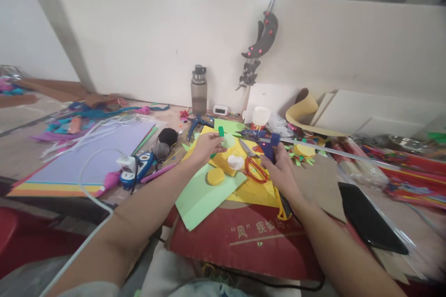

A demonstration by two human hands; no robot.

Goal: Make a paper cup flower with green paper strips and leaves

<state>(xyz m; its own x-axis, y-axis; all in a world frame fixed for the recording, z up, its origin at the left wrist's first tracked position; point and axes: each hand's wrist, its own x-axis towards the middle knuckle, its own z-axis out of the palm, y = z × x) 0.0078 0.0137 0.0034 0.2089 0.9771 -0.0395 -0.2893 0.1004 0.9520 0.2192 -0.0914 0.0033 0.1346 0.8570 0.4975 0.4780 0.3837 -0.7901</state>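
Note:
My left hand (208, 147) pinches a small dark green piece (221, 131). A pale green disc (228, 141) is right at its fingertips; whether the fingers hold it too is hard to see. My right hand (281, 167) is wrapped round a blue hot glue gun (266, 148), its nozzle pointing left toward that disc. A long clear glue stick (313, 145) sticks out of the gun's back. Below the hands, red-handled scissors (256, 170), a white round piece (236, 162) and a yellow disc (215, 177) lie on yellow paper (258, 192) and light green paper (198, 202).
A red cardboard box (240, 241) is under the papers. Behind stand a water bottle (199, 93) and a white cup (260, 118). To the left are a blue power strip (141, 169), black yarn (167, 137) and coloured sheets (87, 153); a black phone-like slab (371, 218) lies right.

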